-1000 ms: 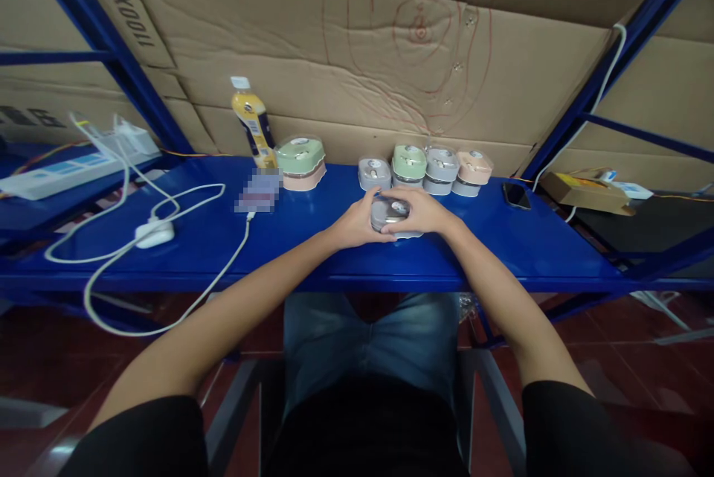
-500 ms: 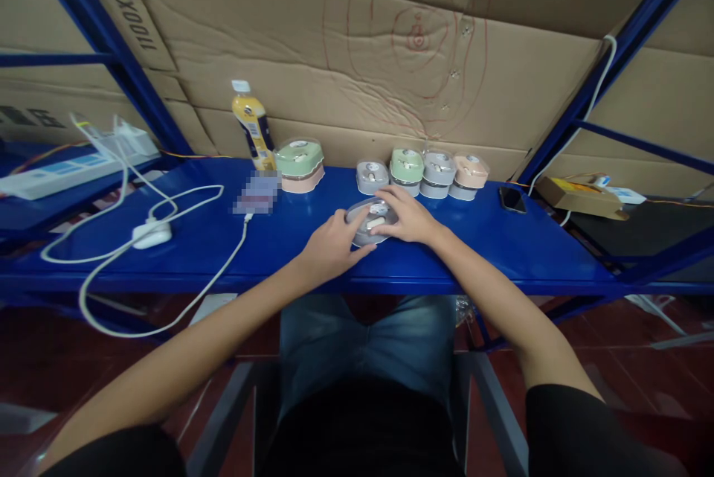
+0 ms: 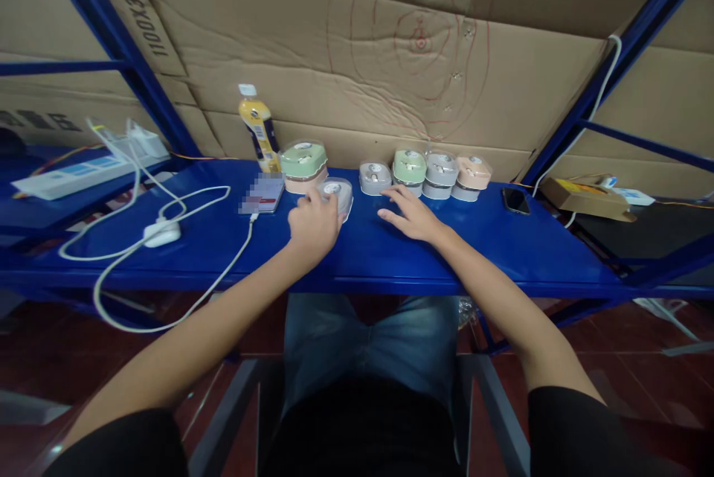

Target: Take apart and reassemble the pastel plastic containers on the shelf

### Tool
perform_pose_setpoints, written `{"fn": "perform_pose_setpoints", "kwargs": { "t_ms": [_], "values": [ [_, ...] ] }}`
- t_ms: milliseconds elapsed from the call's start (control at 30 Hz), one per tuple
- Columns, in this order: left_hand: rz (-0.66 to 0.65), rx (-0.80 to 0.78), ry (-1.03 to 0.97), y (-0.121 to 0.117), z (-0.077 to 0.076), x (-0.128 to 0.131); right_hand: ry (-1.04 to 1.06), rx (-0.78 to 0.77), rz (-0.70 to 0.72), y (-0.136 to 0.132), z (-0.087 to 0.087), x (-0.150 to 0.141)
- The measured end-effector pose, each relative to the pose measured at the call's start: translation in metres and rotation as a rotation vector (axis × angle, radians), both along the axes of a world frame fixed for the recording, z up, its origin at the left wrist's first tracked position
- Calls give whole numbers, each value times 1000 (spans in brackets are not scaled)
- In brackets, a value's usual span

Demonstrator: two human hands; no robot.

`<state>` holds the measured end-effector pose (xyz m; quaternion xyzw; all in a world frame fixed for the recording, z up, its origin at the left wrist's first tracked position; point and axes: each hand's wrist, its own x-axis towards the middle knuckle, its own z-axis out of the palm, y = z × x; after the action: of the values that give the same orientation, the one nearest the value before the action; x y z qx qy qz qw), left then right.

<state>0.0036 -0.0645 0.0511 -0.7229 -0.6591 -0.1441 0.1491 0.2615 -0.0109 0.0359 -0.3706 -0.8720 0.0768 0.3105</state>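
Two stacked cases (green, pink) behind left hand.

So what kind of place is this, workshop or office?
Probably a makeshift workstation in a workshop or storeroom: blue metal shelving, a cardboard sheet standing as a back wall, and a power strip with loose cables on the left.
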Motion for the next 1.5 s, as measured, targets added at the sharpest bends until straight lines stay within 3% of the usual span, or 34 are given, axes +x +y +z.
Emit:
{"fn": "perform_pose_setpoints", "kwargs": {
  "t_ms": [233,400,500,600,767,867,967,1100,1167,1267,1367,1500],
  "values": [
    [-48,-94,-74,64,10,16,-11,-26,-1,2,0,2],
    [-88,-78,-67,81,22,19,-19,-31,-12,3,0,5],
    [-84,73,-106,88,31,8,-27,-33,-17,4,0,5],
    [24,227,-216,107,36,-11,-44,-46,-24,3,1,4],
    [175,158,-477,141,30,-39,-70,-55,-23,0,3,3],
    [162,136,-554,147,24,-47,-73,-53,-20,0,3,4],
    [24,231,-583,140,25,-50,-46,-40,-32,0,4,4],
    [-367,359,-523,116,25,-40,124,138,-182,1,8,5],
    [-606,323,-476,100,19,-25,184,229,-244,1,12,7],
    [-894,190,-457,80,2,1,146,261,-198,0,16,11],
    [-1035,33,-497,71,-17,19,62,194,-87,-1,15,13],
    [-1061,-63,-565,72,-35,25,-36,4,-1,-4,11,10]
  ]
}}
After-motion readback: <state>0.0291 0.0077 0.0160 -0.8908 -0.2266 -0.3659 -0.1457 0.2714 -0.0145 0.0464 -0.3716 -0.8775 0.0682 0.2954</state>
